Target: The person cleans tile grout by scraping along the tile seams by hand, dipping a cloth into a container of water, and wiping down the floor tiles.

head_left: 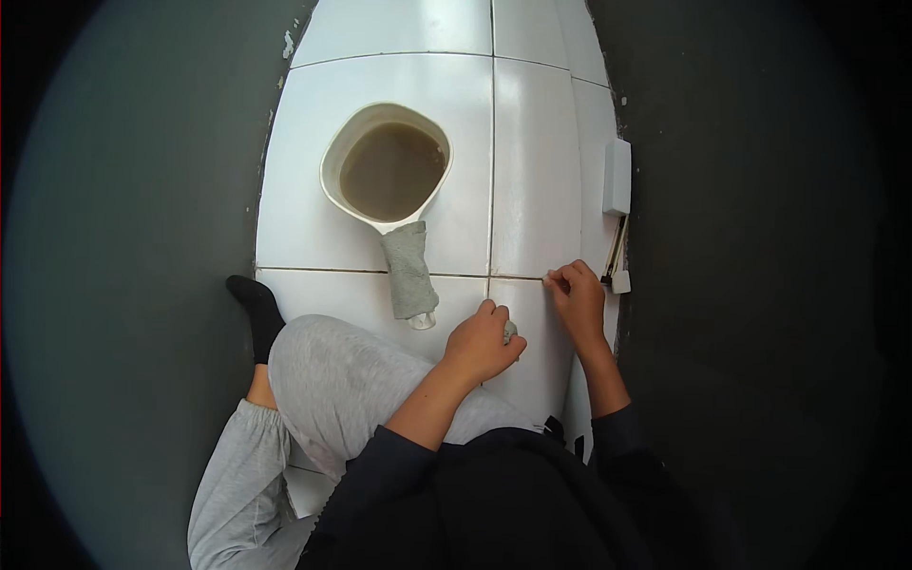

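My left hand [483, 342] is closed around a small grey-green lump [510, 331], part of which shows between thumb and fingers. Farther right, my right hand [577, 296] has its thumb and fingertips pinched together above the tile joint; a tiny pale bit shows at the tips, too small to name. Ahead and to the left stands a white pot [330, 176] holding cloudy brown liquid [391, 173]. A grey-green cloth [408, 271] is wrapped around its handle, which points toward me.
White tiles [537, 161] form the floor between dark surfaces on both sides. At the right edge lie a white block [617, 178] and a thin cable with a small white end [621, 282]. My bent leg in grey trousers [332, 380] is at the left.
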Demonstrator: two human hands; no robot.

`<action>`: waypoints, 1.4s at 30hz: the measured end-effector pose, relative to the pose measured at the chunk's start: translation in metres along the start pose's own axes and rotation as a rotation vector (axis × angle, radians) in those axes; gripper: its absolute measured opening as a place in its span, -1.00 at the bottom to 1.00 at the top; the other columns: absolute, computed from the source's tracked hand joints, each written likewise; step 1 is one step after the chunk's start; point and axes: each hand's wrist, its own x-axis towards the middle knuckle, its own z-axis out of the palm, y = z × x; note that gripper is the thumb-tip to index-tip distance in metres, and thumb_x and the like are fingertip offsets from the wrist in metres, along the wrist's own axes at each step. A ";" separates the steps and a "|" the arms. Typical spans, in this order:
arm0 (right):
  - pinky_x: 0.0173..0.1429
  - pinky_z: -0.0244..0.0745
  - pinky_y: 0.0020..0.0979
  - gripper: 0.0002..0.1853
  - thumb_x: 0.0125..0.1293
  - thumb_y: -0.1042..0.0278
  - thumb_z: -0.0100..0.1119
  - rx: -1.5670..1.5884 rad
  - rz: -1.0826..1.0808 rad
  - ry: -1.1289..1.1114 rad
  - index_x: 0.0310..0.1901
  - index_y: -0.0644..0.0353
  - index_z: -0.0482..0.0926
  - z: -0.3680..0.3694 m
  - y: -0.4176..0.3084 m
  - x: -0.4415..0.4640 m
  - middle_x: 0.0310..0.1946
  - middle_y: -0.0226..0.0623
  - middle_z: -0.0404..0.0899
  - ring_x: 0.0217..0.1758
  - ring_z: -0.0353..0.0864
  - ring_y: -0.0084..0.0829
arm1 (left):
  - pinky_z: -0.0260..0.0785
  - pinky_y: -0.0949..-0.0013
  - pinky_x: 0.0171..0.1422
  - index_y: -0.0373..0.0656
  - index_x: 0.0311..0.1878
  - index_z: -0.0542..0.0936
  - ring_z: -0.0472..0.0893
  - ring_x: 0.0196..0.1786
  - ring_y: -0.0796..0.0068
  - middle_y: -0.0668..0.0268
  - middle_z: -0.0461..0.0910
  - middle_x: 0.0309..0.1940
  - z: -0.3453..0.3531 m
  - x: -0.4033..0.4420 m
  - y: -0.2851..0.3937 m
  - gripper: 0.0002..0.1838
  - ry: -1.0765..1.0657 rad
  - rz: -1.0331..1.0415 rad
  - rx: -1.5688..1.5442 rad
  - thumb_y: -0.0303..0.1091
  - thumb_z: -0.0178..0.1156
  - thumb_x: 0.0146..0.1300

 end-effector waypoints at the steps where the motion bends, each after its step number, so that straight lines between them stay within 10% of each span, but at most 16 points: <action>1: -0.26 0.42 -0.23 -0.90 0.09 0.47 0.31 -0.001 0.020 0.025 -0.47 0.27 0.58 -0.007 0.007 0.000 -0.48 -0.24 0.48 -0.36 0.51 -0.20 | 0.45 0.09 -0.09 -0.25 -0.15 0.50 0.57 -0.18 0.02 0.10 0.45 -0.17 0.001 0.002 0.001 -0.61 0.005 0.023 -0.016 -0.14 0.18 0.07; 10: -0.25 0.42 -0.23 -0.87 0.10 0.47 0.29 -0.039 -0.222 -0.010 -0.50 0.26 0.53 0.033 -0.034 0.002 -0.48 -0.26 0.47 -0.36 0.48 -0.21 | 0.44 0.10 -0.09 -0.24 -0.13 0.49 0.56 -0.18 0.04 0.12 0.45 -0.17 0.001 -0.001 0.000 -0.61 -0.003 0.044 0.015 -0.14 0.18 0.07; 42: -0.24 0.41 -0.24 -0.89 0.12 0.50 0.27 -0.052 -0.092 0.027 -0.49 0.29 0.55 -0.002 -0.003 -0.002 -0.46 -0.26 0.47 -0.35 0.47 -0.23 | 0.44 0.11 -0.06 -0.24 -0.11 0.50 0.56 -0.16 0.03 0.11 0.45 -0.16 0.002 0.001 0.000 -0.60 -0.061 0.061 0.024 -0.15 0.17 0.07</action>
